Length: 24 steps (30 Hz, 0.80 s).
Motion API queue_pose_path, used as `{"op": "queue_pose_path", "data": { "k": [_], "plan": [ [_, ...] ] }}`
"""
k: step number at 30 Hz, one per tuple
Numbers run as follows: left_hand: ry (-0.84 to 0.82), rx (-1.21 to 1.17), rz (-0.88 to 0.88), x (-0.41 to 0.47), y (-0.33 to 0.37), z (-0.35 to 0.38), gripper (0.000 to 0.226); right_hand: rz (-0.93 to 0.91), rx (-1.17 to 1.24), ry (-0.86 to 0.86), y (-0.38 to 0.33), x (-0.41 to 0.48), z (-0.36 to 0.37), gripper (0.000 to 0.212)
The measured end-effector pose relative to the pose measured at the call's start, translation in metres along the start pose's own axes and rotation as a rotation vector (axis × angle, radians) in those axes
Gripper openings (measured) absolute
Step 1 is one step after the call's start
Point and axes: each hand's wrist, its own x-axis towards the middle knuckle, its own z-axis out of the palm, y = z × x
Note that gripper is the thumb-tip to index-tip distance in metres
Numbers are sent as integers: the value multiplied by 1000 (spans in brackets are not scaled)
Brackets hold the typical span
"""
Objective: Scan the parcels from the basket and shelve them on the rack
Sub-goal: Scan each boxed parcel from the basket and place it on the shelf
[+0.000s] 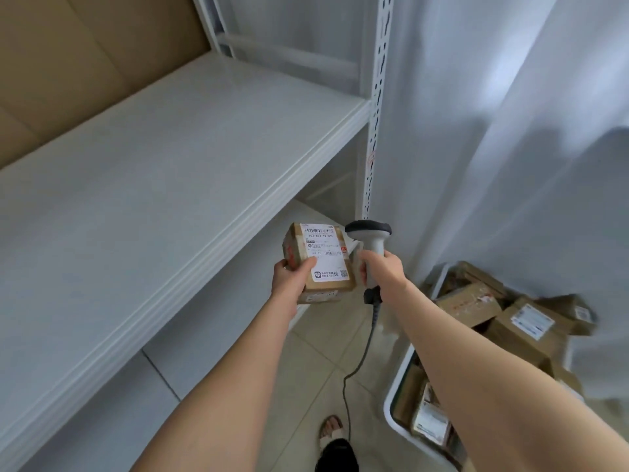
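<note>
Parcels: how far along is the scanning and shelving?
Early, it seems. The shelf in view shows nothing shelved yet. The left hand holds one parcel, label up, while the right hand grips the scanner beside it. The basket holds many boxes to scan and shelve.

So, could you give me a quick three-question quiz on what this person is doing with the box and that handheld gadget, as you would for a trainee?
1. True or false: the left hand holds a small parcel with its printed label turned toward the person.
2. What does the right hand grip? A) a pen B) a corded scanner C) a phone
3. Fill in: the other parcels lie piled in a white ____ on the person's right.

Key: 1 true; 2 B; 3 basket
</note>
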Motion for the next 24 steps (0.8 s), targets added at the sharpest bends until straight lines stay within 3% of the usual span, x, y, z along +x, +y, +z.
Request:
{"op": "queue_pose_path", "data": {
  "k": [3,8,13,18,24],
  "plan": [
    [-21,18,60,-37,4,6,66,4,74,-37,-7,-34,-22,7],
    [-12,-9,147,-109,-2,7,68,-97,87,-149,-8,-101,-70,30],
    [-1,-51,187,-181,-14,0,66,-73,285,-264,-10,-169,-106,19],
    [30,-106,254,-232,-18,-11,61,-125,222,-400,-8,-225,-119,12],
    [55,-154,307,-261,-17,-35,55,-221,48,-388,-4,-268,-119,15]
  ]
}}
